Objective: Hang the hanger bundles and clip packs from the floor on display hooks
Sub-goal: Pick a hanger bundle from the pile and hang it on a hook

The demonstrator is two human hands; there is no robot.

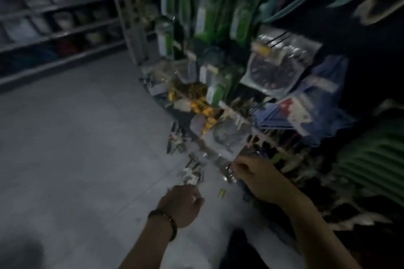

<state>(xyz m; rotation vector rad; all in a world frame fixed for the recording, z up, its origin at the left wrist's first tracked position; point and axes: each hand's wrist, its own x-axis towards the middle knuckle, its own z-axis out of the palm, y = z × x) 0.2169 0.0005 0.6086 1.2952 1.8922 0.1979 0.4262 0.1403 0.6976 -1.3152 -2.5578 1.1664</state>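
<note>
The frame is dark and blurred by motion. My left hand (183, 203), with a dark bracelet at the wrist, has curled fingers around the near end of a clear clip pack (190, 176) low over the floor. My right hand (253, 178) pinches the lower corner of another clear plastic pack (223, 140) that hangs or leans at the foot of the display rack. A small yellow-green piece (222, 192) lies on the floor between my hands.
The display rack (218, 28) on the right carries green-carded packs, yellow-and-black packs (192, 91), clear bags and blue hanger bundles (306, 111). Green ribbed goods (371, 159) sit at far right. Grey floor (76, 137) spreads left toward stocked shelves (54, 17).
</note>
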